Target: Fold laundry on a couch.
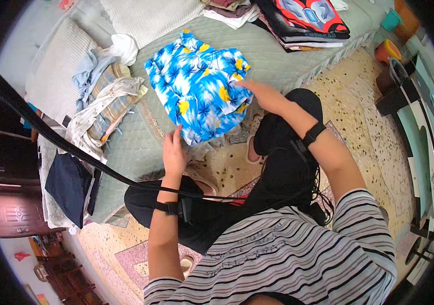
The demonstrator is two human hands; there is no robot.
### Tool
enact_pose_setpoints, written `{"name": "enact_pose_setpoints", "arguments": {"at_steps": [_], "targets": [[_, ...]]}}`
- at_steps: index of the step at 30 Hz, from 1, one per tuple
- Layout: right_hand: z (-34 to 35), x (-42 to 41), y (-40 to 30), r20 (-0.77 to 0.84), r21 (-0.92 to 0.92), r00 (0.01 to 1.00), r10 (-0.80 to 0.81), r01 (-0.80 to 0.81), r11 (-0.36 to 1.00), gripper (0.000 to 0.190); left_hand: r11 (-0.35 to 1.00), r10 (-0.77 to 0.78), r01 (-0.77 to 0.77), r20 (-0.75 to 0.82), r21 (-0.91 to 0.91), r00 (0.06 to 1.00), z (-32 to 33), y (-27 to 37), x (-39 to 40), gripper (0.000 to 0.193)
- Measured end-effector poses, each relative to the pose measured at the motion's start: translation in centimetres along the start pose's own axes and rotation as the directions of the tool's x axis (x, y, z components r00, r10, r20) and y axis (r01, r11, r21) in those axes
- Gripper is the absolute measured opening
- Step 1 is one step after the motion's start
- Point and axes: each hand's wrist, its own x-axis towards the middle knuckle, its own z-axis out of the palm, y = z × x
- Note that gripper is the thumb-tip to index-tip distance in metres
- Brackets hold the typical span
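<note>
A blue, white and yellow garment with a palm-tree print [201, 87] lies partly folded on the quilted green cover [125, 152], its lower part at the edge nearest me. My left hand [174, 152] is at its lower left corner, with the fingertips against the cloth; whether they pinch it cannot be told. My right hand [264, 95] reaches over its right edge, index finger extended onto the fabric, the other fingers curled and partly hidden. Both wrists wear black straps.
Rumpled clothes [104, 103] lie to the left, with dark folded cloth [68, 187] below them. Stacked folded garments [308, 34] stand at the upper right, beside another small pile [232, 11]. A black cable [87, 160] crosses the view. An orange container [387, 51] is at the right.
</note>
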Motion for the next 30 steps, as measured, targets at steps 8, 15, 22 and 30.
{"name": "enact_pose_setpoints", "arguments": {"at_steps": [8, 15, 22, 30], "targets": [[-0.9, 2.1, 2.2, 0.337, -0.487, 0.86, -0.383, 0.507, 0.711, 0.061, 0.969, 0.201, -0.219, 0.145, 0.118, 0.969, 0.8, -1.3, 1.5, 0.06], [-0.8, 3.6, 0.6, 0.319, -0.457, 0.853, -0.413, 0.52, 0.722, 0.04, 0.95, 0.262, -0.275, 0.103, 0.145, 0.96, 0.4, -2.2, 3.5, 0.056], [-2.3, 7.2, -0.2, 0.192, -0.091, 0.925, -0.327, 0.349, 0.933, 0.039, 0.953, 0.135, -0.121, 0.032, -0.279, 0.99, -2.6, -4.6, 7.7, 0.029], [-1.9, 16.5, -3.7, 0.295, 0.66, 0.949, 0.109, -0.285, 0.696, 0.029, -0.041, -0.198, 0.498, 0.496, -0.866, 0.846, -5.3, -8.9, 15.3, 0.033]]}}
